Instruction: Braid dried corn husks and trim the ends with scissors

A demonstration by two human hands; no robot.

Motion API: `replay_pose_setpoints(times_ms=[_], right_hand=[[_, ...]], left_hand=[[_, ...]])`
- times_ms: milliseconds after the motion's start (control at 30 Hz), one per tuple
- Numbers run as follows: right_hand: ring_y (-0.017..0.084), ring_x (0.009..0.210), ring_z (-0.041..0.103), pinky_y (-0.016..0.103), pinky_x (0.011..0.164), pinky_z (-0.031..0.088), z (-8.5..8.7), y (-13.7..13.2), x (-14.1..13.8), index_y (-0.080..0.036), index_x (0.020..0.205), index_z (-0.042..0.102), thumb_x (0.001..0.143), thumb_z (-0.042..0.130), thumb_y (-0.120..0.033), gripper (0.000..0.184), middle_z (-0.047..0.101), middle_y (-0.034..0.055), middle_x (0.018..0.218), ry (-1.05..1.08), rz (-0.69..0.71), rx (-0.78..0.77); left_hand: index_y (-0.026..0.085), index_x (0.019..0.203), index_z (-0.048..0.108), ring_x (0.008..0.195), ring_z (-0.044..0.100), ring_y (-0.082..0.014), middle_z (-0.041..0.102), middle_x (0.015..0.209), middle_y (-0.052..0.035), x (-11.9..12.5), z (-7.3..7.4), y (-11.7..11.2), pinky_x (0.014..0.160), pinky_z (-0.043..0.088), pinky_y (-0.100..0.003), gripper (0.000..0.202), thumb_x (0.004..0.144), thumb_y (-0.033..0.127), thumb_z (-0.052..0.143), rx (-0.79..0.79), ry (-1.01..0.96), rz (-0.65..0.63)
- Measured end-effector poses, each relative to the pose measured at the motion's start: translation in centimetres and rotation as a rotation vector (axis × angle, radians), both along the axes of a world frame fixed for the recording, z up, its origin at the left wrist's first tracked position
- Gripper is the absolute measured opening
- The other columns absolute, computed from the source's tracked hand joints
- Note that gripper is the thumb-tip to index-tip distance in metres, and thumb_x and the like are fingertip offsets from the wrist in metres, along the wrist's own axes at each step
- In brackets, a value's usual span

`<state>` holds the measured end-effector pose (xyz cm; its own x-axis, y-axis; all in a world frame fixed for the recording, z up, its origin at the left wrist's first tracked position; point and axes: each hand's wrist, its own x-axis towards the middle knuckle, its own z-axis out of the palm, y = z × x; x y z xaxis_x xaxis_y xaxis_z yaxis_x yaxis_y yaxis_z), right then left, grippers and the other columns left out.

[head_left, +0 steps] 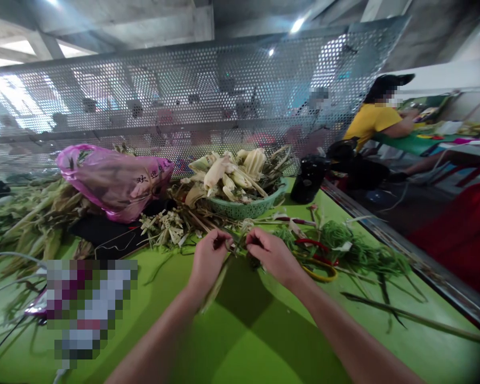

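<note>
Fingers (221, 235) of my left hand (207, 261) and right hand (275, 256) are drawn to a narrow pinch on one pale husk strip (218, 281) above mid-bench; detail between the fingertips is too small to read. Surface: green bench (248, 352), perforated metal partition (144, 101) along its far edge, concrete ceiling (152, 24). Pixelation obscures items (96, 306) toward the near left corner. A red object (464, 240) beyond the right edge is cut off. Counted: one green basket (246, 208) of husks (224, 173), one pink bag (112, 176), one black canister (309, 180), one yellow-shirted person (372, 125).
</note>
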<state>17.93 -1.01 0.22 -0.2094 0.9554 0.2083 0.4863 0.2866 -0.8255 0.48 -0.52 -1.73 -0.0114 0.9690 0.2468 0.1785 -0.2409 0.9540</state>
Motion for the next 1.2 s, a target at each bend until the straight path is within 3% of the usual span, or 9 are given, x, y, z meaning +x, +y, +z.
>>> replay_pose_setpoints(times_ms=[167, 300, 533, 767, 933, 1067, 1200], right_hand=[[0.014, 0.063, 0.051, 0.026, 0.058, 0.037, 0.0, 0.0, 0.2, -0.02, 0.08, 0.054, 0.078, 0.053, -0.02, 0.002, 0.055, -0.0021, 0.069, 0.14, 0.032, -0.125], [0.014, 0.064, 0.052, 0.027, 0.059, 0.04, -0.8, 0.3, -0.3, -0.019, 0.091, 0.057, 0.082, 0.058, -0.033, 0.016, 0.057, -0.0012, 0.073, 0.241, 0.057, -0.212], [0.014, 0.062, 0.05, 0.026, 0.058, 0.038, -1.9, 1.0, -0.3, -0.02, 0.081, 0.058, 0.08, 0.06, -0.036, 0.016, 0.057, -0.0014, 0.068, 0.121, 0.001, -0.079], [0.015, 0.064, 0.047, 0.026, 0.059, 0.034, -1.3, 0.7, -0.3, -0.021, 0.075, 0.053, 0.081, 0.055, -0.03, 0.012, 0.054, -0.0027, 0.067, 0.045, 0.007, -0.024], [0.014, 0.061, 0.044, 0.025, 0.056, 0.03, -1.1, 0.4, -0.4, -0.021, 0.072, 0.049, 0.081, 0.051, -0.028, 0.011, 0.05, -0.0039, 0.063, 0.029, 0.007, -0.055], [0.014, 0.06, 0.044, 0.025, 0.055, 0.028, -1.0, 0.2, -0.5, -0.021, 0.07, 0.047, 0.079, 0.05, -0.024, 0.01, 0.049, -0.0037, 0.062, 0.005, -0.015, -0.044], [0.014, 0.058, 0.042, 0.026, 0.055, 0.026, -0.2, -0.3, -0.9, -0.022, 0.068, 0.044, 0.077, 0.049, -0.019, 0.011, 0.047, -0.0037, 0.059, -0.11, -0.034, -0.025]], left_hand=[[0.016, 0.075, 0.062, 0.068, 0.054, -0.0131, 0.063, 0.07, -0.0003, -0.1, 0.3, 0.0, 0.066, 0.041, -0.024, 0.004, 0.075, 0.02, 0.063, -0.028, -0.054, 0.008], [0.016, 0.076, 0.063, 0.068, 0.054, -0.0131, 0.062, 0.07, -0.0003, -0.1, 0.2, 0.1, 0.067, 0.041, -0.025, 0.003, 0.076, 0.018, 0.061, -0.024, -0.036, 0.0], [0.016, 0.077, 0.064, 0.068, 0.054, -0.0132, 0.063, 0.071, -0.0012, -0.1, 0.4, 0.0, 0.066, 0.042, -0.025, 0.007, 0.075, 0.022, 0.064, -0.07, -0.099, -0.02], [0.016, 0.075, 0.06, 0.065, 0.054, -0.0117, 0.06, 0.07, 0.0002, 0.0, 1.0, -0.3, 0.067, 0.045, -0.025, 0.014, 0.075, 0.029, 0.065, -0.162, -0.286, -0.077], [0.017, 0.072, 0.053, 0.061, 0.049, -0.0077, 0.067, 0.086, -0.0033, 0.1, 1.4, -0.6, 0.063, 0.041, -0.022, 0.019, 0.076, 0.029, 0.066, -0.174, -0.432, -0.202], [0.018, 0.074, 0.051, 0.06, 0.05, -0.0087, 0.064, 0.08, -0.0016, 0.2, 1.2, -0.5, 0.062, 0.041, -0.023, 0.02, 0.079, 0.033, 0.063, -0.159, -0.401, -0.252], [0.018, 0.072, 0.052, 0.057, 0.046, -0.0086, 0.058, 0.07, 0.001, 0.0, 1.1, -0.1, 0.055, 0.037, -0.022, 0.02, 0.079, 0.034, 0.062, -0.128, -0.307, -0.185]])
